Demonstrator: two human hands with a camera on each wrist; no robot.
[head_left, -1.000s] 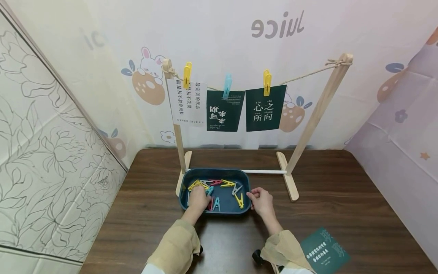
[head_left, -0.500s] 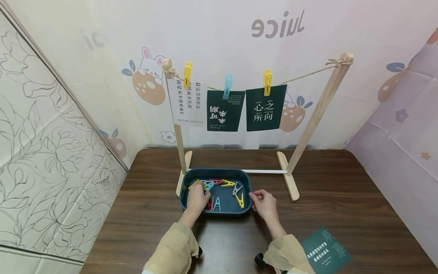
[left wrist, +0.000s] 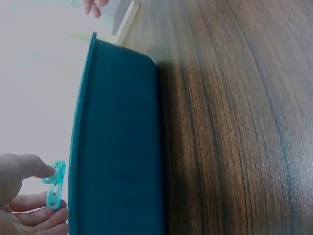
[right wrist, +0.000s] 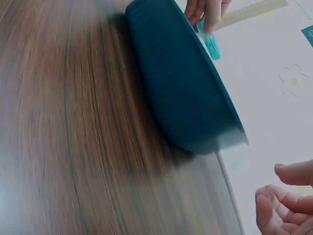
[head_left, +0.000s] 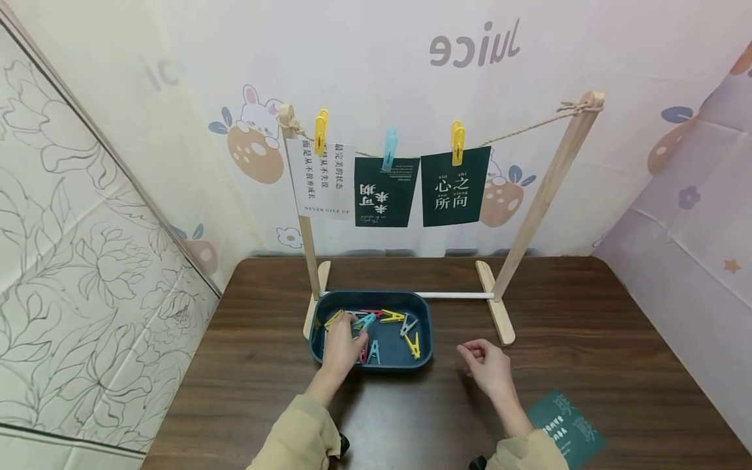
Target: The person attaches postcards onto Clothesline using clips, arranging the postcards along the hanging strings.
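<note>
My left hand (head_left: 342, 346) is over the left part of a dark blue plastic basin (head_left: 405, 367). Its thumb and fingers pinch a light blue clothespin (left wrist: 56, 186), raised to the height of the rim in the left wrist view. Several more clothespins lie on the basin floor, among them a yellow clothespin (head_left: 413, 346) and a grey clothespin (head_left: 407, 325). Right of the basin, my right hand (head_left: 489, 367) hovers apart from it, fingers loosely curled and nothing between thumb and fingertips (right wrist: 264, 200).
Behind the basin stands a wooden rack (head_left: 546, 196) with a rope (head_left: 529, 128) strung across. A white card (head_left: 326, 186) and two dark green cards hang there by clothespins. Another green card (head_left: 566, 431) lies on the table (head_left: 611, 339) at front right.
My left hand has lifted slightly with the light blue clothespin. My right hand has left the basin's right rim and moved right, toward the card on the table.
</note>
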